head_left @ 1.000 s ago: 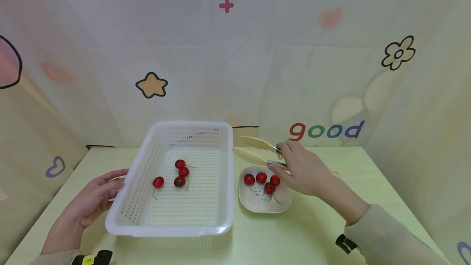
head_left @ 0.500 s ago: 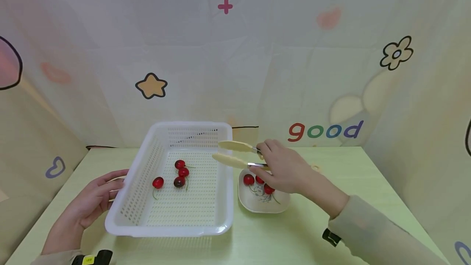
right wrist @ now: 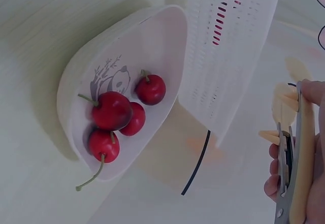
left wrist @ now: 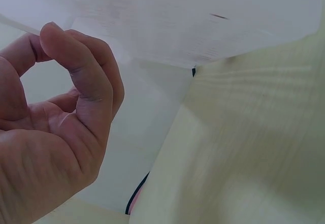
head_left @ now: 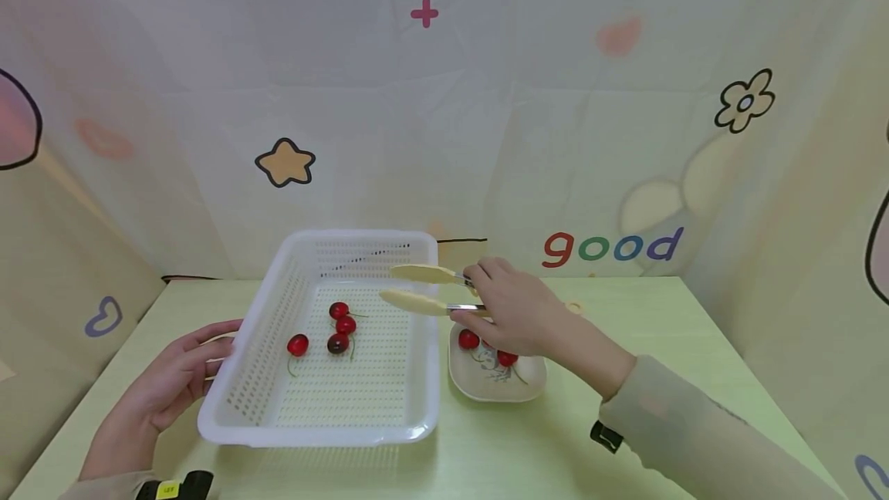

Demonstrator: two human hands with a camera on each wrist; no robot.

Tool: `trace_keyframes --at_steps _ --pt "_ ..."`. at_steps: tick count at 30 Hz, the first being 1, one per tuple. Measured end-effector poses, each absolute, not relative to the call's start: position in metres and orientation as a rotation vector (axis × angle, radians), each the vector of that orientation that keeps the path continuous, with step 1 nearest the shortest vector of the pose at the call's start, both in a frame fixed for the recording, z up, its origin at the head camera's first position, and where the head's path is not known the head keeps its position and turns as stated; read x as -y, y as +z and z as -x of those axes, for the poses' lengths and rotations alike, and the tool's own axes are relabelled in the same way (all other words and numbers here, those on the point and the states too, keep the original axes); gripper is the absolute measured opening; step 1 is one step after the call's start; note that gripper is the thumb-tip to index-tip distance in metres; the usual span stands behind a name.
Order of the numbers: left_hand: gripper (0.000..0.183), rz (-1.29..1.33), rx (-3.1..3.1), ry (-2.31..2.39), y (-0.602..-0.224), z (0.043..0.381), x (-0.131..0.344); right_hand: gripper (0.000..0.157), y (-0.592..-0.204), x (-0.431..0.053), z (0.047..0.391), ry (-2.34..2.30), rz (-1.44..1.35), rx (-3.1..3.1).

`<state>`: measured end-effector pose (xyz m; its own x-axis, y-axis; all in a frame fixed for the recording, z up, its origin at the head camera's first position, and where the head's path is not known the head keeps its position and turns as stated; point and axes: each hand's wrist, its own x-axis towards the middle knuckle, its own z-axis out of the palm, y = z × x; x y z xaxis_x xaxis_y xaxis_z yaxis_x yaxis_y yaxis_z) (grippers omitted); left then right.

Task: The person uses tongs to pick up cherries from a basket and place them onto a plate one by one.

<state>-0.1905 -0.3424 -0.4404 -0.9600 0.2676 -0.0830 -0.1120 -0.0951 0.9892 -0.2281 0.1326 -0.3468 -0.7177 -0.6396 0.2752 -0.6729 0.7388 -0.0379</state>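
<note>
In the head view, my left hand (head_left: 167, 384) holds the left rim of a white perforated plastic basket (head_left: 417, 407). Its fingers curl up against the rim in the left wrist view. Several cherries (head_left: 337, 342) with stems lie on the basket floor. My right hand (head_left: 510, 307) grips metal tongs (head_left: 417, 302) with cream tips. The tips stand apart over the basket's right edge, with nothing seen between them. Under that hand sits a small white dish (head_left: 486, 390) with a panda drawing. It holds several cherries (right wrist: 111, 110), partly hidden in the head view but plain in the right wrist view.
All of this stands on a pale wooden table (head_left: 625, 407). A printed curtain (head_left: 361, 114) hangs behind it and along both sides. The dish lies close to the basket's right wall.
My right hand has moved left with the tongs, from above the dish until the tips reach over the basket's right rim. The left hand, basket and cherries have stayed where they were.
</note>
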Motion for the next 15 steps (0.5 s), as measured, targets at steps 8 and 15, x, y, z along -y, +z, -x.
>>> trace_keyframes --at_steps 8,15 --pt "0.029 -0.175 -1.923 2.145 -0.441 0.192 0.344 0.06 -0.343 -0.115 0.235 0.083 -1.103 2.687" --pt "0.03 -0.173 -1.902 2.146 -0.442 0.192 0.345 0.06 -0.345 -0.098 0.24 -0.009 -1.138 2.716"
